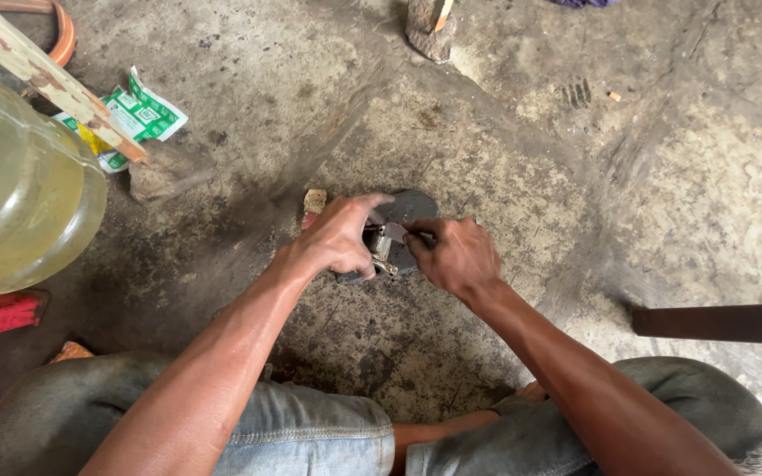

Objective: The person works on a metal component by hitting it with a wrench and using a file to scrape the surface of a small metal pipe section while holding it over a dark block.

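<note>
Person crouched over concrete floor (575, 176), knees in grey jeans at near edge. Left hand (339, 238) and right hand (454, 256) meet near floor's middle, both on a small metal part (387, 245) resting upon a dark flat disc (409, 211). Left fingers curled around part, thumb extended over disc; right fingers pinched on part's right side. Yellowish plastic jug (19, 194) at left edge; torn green-white wrapper (138, 115) just beyond it. Dark bar (720, 322) at right edge, well apart.
</note>
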